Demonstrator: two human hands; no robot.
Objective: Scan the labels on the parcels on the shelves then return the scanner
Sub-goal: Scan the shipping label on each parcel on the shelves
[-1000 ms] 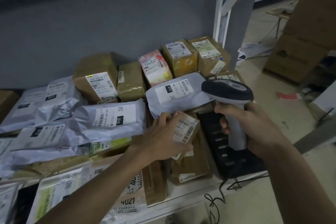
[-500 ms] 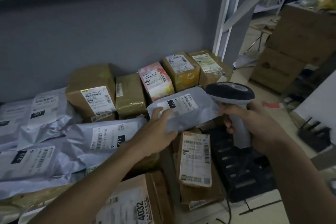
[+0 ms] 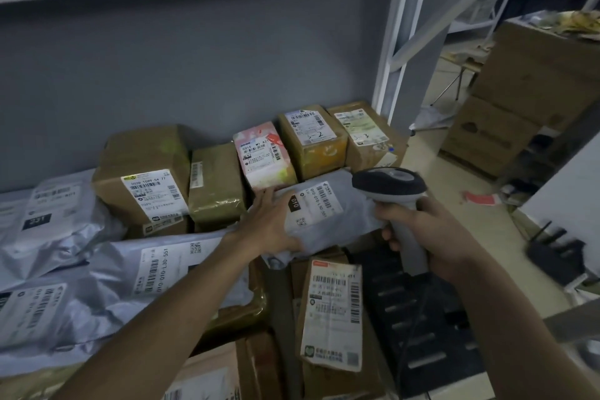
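A shelf holds many parcels. My right hand (image 3: pixel 431 237) grips the handle of a grey and black barcode scanner (image 3: pixel 389 185), whose head points at the white label (image 3: pixel 316 206) of a grey poly mailer (image 3: pixel 331 230). My left hand (image 3: pixel 271 224) holds the left edge of that mailer, thumb under its lower edge and fingers over the top. In front of the mailer lies a small brown box with a long white label (image 3: pixel 332 315). Behind it stand a pink parcel (image 3: pixel 263 156) and two brown boxes (image 3: pixel 311 140), (image 3: pixel 363 130).
More grey mailers (image 3: pixel 113 286) and brown boxes (image 3: pixel 143 172) fill the shelf's left side. A black slatted tray (image 3: pixel 418 328) lies at the shelf's right end. A white shelf post (image 3: pixel 389 52) stands behind. Stacked cartons (image 3: pixel 526 91) and a black device (image 3: pixel 558 250) are on the right.
My left hand let go of the small brown box, which now lies flat, and moved up to take the grey mailer. The scanner stayed aimed at the mailer's label.
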